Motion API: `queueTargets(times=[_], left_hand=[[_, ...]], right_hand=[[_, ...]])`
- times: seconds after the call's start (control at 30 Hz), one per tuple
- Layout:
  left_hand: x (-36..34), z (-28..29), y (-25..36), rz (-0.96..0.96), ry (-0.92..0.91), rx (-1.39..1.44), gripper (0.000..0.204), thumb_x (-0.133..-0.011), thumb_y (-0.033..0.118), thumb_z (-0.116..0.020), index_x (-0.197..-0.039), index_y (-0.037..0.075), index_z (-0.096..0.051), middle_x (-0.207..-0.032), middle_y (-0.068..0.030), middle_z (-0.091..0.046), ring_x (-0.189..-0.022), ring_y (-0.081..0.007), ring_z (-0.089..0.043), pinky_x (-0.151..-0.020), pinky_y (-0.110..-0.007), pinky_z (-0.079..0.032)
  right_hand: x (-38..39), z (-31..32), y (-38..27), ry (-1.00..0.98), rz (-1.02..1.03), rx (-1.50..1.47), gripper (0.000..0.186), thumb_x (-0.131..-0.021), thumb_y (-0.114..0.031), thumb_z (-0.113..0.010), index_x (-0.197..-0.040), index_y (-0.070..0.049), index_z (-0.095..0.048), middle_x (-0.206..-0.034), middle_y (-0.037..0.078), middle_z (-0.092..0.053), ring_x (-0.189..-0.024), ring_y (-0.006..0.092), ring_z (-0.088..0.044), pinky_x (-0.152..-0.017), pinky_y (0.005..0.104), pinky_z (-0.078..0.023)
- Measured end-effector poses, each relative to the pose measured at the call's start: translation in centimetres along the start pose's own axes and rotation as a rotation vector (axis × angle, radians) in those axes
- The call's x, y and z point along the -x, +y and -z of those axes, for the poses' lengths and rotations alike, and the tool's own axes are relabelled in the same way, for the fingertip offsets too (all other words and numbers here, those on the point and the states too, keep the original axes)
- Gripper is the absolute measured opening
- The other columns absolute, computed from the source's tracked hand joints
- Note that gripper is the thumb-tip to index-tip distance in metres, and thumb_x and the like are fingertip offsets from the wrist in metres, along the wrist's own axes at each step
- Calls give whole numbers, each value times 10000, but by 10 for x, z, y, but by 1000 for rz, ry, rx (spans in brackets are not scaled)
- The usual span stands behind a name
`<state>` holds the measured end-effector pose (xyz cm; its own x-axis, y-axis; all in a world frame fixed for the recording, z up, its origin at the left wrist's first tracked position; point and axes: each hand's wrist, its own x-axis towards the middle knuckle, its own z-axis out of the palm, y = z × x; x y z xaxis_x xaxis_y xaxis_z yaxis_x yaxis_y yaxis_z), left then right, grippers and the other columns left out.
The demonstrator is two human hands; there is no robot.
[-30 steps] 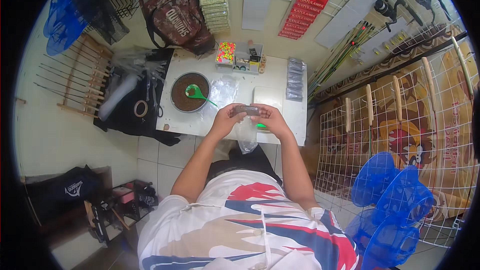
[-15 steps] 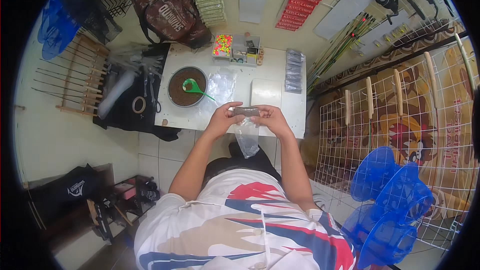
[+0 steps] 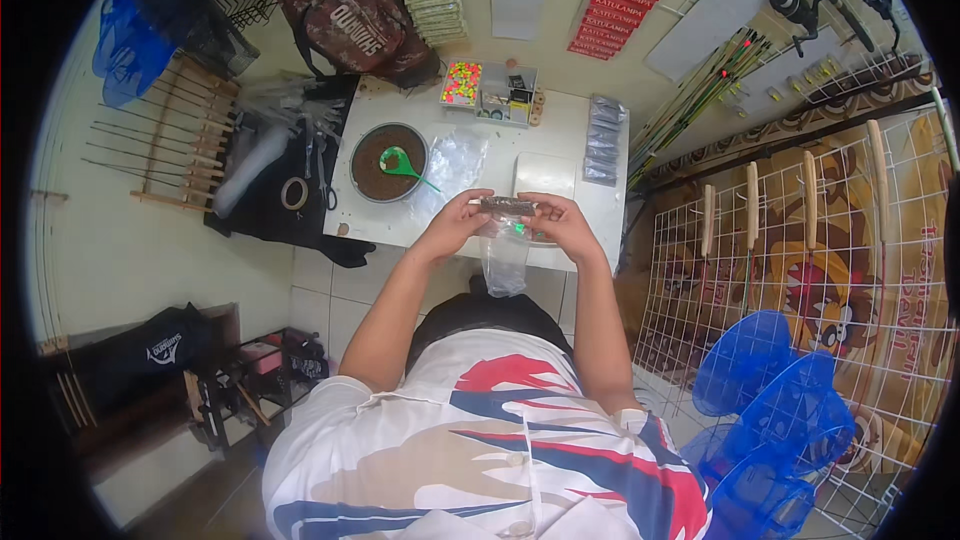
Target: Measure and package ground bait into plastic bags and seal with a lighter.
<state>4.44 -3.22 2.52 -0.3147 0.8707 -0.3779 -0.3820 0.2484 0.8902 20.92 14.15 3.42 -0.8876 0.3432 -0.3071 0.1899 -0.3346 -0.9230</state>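
Both hands are at the near edge of the white rectangular table (image 3: 600, 212), slightly right of its middle. Left hand (image 3: 452, 228): fingers and thumb grip the left end of a dark brown, roll-shaped filling (image 3: 507, 206) in a clear plastic bag (image 3: 504, 268). Right hand (image 3: 567, 228): grips the right end the same way. The filled part lies roughly level between the hands; the slack part of the bag hangs below it on the near side.

Left on table: round grey metal bowl (image 3: 353, 164) containing brown crumbly material (image 3: 378, 183); green plastic spoon (image 3: 400, 168) rests in it, handle pointing right and near. Flat clear plastic sheets (image 3: 461, 162) lie just right of the bowl. Beyond the right hand: off-white, box-shaped object (image 3: 545, 173). Far right: column of small grey packets (image 3: 603, 142). Far middle: divided pale tray (image 3: 507, 121) with multicoloured beads (image 3: 462, 83) in its left section.
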Motion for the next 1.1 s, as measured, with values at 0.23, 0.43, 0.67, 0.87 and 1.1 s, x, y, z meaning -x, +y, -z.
queueTargets(times=[0.23,0.43,0.67,0.87,1.1], left_hand=[[-4,1,-14,86,57,258,306,-969,53,-516,-1269,-8,-508,-1102,-113,-634,-989,-192,-637,-903,-349,-546],[-3,2,-18,107,33,443,284,-968,117,-551,-1222,-9,-543,-1091,-107,-637,-930,-164,-640,-893,-366,-557],[5,-15,-3,65,120,224,357,-912,216,-675,-1165,-23,-596,-1051,-85,-643,-937,-147,-635,-849,-302,-554],[2,-20,-6,-122,211,205,337,-866,109,-723,-1142,-35,-594,-992,-83,-662,-887,-129,-644,-826,-262,-553],[1,-24,-6,-262,324,81,362,-835,53,-740,-1154,-29,-591,-1015,-84,-667,-888,-121,-645,-802,-243,-536]], right_hand=[[-7,4,-3,6,44,40,358,-814,-5,-692,-1168,-59,-685,-770,2,-684,-642,45,-584,-510,197,-424],[-8,2,-4,4,137,179,283,-810,68,-620,-1045,-44,-733,-777,19,-675,-631,59,-590,-473,206,-429],[-10,2,1,-8,157,302,312,-787,111,-546,-1006,-12,-732,-912,40,-657,-742,105,-615,-575,237,-478],[-4,-12,-3,102,118,-15,479,-824,24,-518,-1299,-46,-523,-1030,72,-654,-776,133,-664,-446,208,-434],[4,-10,-1,19,-40,-199,377,-903,-125,-610,-1252,12,-573,-1052,103,-661,-823,148,-655,-763,278,-535]])
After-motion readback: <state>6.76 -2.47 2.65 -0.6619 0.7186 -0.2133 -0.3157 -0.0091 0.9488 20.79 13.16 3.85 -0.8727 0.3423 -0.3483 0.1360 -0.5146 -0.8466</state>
